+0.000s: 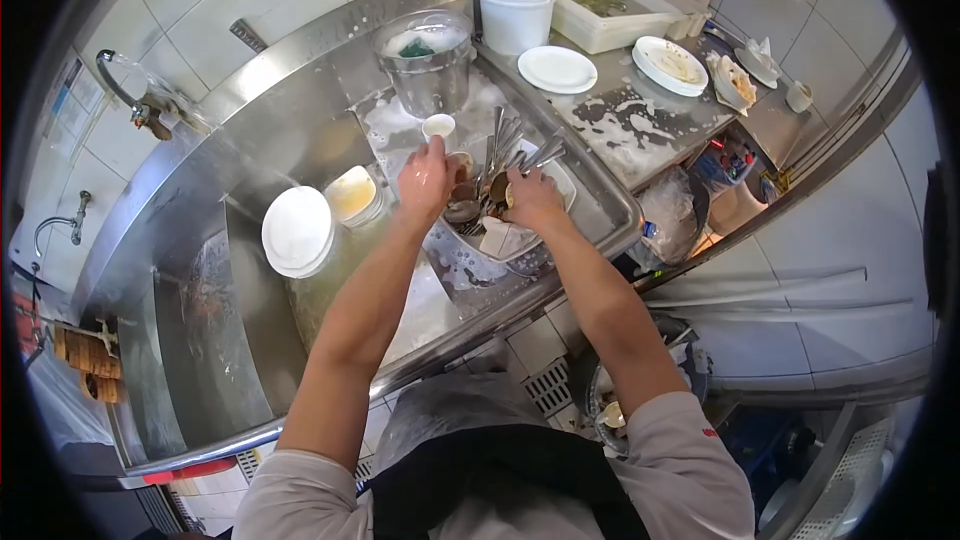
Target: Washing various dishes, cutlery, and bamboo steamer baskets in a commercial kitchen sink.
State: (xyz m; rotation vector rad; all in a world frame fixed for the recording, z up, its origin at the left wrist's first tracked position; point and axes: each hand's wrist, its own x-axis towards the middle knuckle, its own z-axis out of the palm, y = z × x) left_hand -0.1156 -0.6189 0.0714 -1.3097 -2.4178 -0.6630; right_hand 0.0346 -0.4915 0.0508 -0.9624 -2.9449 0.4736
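Observation:
My left hand (426, 181) has its fingertips on a small white cup (439, 126) at the left edge of a square white tub (559, 165). Inside the tub, metal spoons and other cutlery (507, 136) stand handles up, and a crumpled white napkin (504, 238) lies at the near side. A second small cup (461, 165), brown inside, sits beside my left fingers. My right hand (536, 199) reaches into the tub among the cutlery. Its fingers curl near a yellowish rim, and what they grip is partly hidden.
White plates (298, 229) and square bowls (352, 195) stand in the cloudy sink to the left. A metal bucket of suds (426, 75) is behind. On the right counter are a white bucket (516, 19), a plastic bin (611, 19) and stacked plates (670, 66).

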